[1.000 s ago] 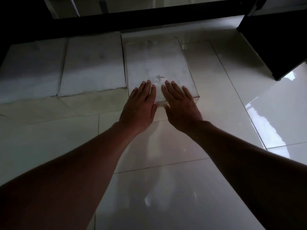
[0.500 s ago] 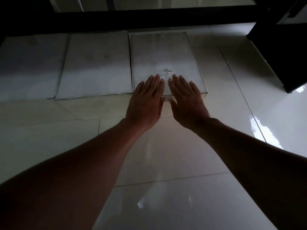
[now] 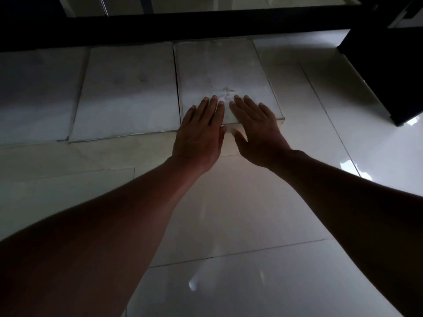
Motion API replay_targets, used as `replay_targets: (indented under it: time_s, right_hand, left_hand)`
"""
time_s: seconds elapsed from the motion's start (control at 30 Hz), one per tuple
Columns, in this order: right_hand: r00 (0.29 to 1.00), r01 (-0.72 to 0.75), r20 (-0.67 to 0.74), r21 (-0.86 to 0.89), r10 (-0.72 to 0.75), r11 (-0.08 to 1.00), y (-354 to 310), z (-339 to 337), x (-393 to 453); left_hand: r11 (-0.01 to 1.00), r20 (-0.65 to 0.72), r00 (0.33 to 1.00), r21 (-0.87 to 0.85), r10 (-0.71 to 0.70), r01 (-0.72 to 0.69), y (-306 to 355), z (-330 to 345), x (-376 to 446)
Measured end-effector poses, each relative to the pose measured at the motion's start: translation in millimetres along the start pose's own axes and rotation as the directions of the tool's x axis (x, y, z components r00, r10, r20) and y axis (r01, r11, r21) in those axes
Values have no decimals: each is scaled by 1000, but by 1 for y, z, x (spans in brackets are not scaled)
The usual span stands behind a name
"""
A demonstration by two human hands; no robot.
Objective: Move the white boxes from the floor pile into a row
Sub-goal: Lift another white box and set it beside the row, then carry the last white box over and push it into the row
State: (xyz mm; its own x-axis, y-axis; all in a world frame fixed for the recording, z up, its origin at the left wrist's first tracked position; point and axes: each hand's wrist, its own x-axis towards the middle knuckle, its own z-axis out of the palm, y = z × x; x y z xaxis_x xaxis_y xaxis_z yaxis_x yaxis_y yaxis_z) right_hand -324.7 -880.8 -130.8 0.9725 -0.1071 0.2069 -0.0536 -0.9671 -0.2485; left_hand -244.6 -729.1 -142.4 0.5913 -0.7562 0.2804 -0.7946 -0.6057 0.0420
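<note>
Head view, only view available. Three white boxes lie flat in a row on the tiled floor [image 3: 229, 202], along a dark horizontal frame [image 3: 206, 24] at the top. Rightmost box [image 3: 224, 72] is the one in hand. Middle box [image 3: 128, 92] sits just beside it, a thin seam between the two long edges. Leftmost box [image 3: 39, 97] is dim and partly in shadow. The floor pile itself is not in view.

Left hand [image 3: 199, 131]: flat, palm down, fingers extended and close together, fingertips over the near end of the rightmost box. Right hand [image 3: 258, 131]: same posture, fingers slightly fanned, thumb out over the near edge. Neither hand grasps anything (whether the palms bear on the box or hover just above it cannot be told).

Judgement: step in hand is seating the third box into line. To do it well, press evenly with both palms so the box slides without skewing; close the seam against the middle box along its whole length; bring the near edge level with the neighbour's near edge. The glossy tile probably lets the box slip easily, so push gently. A dark cabinet [image 3: 389, 72] stands well apart to the right.
</note>
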Motion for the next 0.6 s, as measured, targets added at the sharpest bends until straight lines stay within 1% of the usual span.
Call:
replay_targets:
  time_s: [0.13, 0.23, 0.3, 0.37, 0.43, 0.5, 0.6]
  right_hand:
    - [1000, 8, 19, 13, -8, 1000, 3, -2, 2]
    - [999, 3, 35, -9, -3, 1000, 0, -4, 3]
    - [997, -24, 73, -34, 27, 999, -3, -6, 3]
    - [994, -53, 94, -56, 58, 997, -8, -8, 3]
    - [994, -90, 66, -20, 91, 996, -18, -14, 2]
    - [995, -99, -3, 26, 99, 995, -32, -25, -4]
    - [996, -29, -80, 40, 32, 999, -58, -56, -7]
  left_hand:
    - [1000, -13, 1000, 3, -9, 9, 0, 1, 1]
    - [1000, 5, 1000, 10, -7, 7, 0, 0, 1]
    - [1000, 38, 999, 1, 1, -1, -1, -4, 2]
    - [1000, 100, 995, -30, 7, -4, -3, -12, 2]
    - [995, 155, 988, -100, -8, 24, -7, -28, -2]
    - [985, 174, 984, -155, -51, 78, -13, -50, -12]
    - [987, 149, 982, -95, -118, 133, -24, -103, -26]
